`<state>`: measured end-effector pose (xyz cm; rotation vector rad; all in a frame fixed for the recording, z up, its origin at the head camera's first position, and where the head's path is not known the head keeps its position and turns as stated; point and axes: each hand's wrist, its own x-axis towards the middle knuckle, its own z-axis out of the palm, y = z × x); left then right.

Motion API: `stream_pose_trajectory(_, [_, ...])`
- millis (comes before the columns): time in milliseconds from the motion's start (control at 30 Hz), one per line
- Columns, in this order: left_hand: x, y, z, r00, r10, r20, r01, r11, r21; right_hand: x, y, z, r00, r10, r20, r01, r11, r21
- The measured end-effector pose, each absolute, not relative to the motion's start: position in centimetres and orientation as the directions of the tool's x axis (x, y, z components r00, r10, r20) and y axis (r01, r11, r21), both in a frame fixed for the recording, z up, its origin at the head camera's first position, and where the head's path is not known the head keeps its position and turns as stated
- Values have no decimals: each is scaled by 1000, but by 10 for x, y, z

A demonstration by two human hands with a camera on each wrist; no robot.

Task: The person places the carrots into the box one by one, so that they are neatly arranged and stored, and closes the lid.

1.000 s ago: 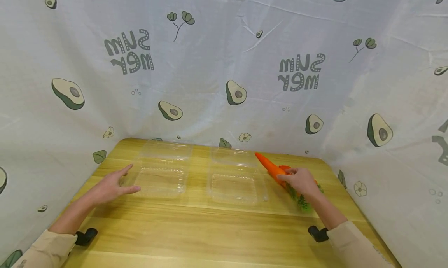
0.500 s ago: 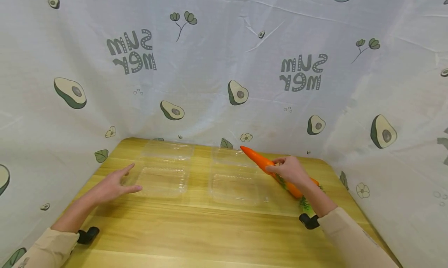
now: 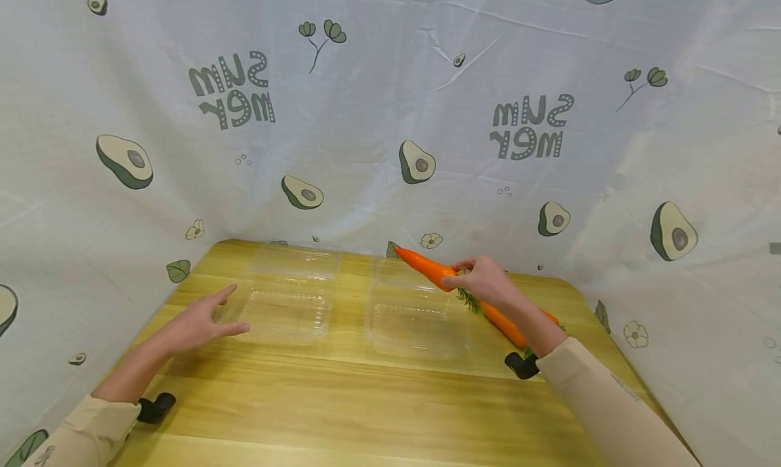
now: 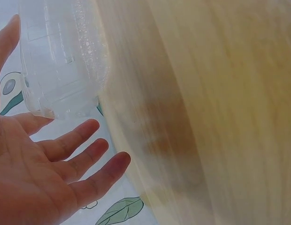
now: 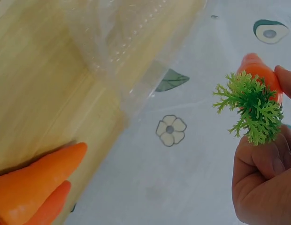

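My right hand (image 3: 488,280) pinches an orange carrot (image 3: 425,267) near its leafy end, raised over the back of the right clear plastic box (image 3: 409,328). Its green leaves (image 5: 253,105) hang below the fingers in the right wrist view. More carrots (image 3: 503,323) lie on the table under the right forearm; two tips show in the right wrist view. At the left, my left hand (image 3: 198,325) has its fingers spread beside the left clear plastic box (image 3: 283,314) and holds nothing. Whether it touches that box's edge I cannot tell.
Both boxes stand side by side with their lids open toward the back. The wooden table (image 3: 342,413) ends at a white curtain (image 3: 366,114) printed with avocados, which surrounds it at the back and sides. A black wrist mount (image 3: 156,408) sits under the left wrist.
The right hand has lifted the carrot off the other carrots and carried it left, over the right box. The left hand has stayed in place.
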<state>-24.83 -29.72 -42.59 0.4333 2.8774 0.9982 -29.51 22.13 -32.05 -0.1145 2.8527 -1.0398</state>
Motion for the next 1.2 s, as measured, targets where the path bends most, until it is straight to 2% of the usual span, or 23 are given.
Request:
stream_pose_trajectory(767, [-252, -297, -427, -961, 278, 13, 223, 742, 632, -326, 146, -317, -952, -303, -41, -212, 751, -625])
stream_pose_trajectory(1200, [-252, -291, -426, -957, 291, 10, 228, 729, 645, -337, 104, -325, -929, -363, -70, -242, 740, -627])
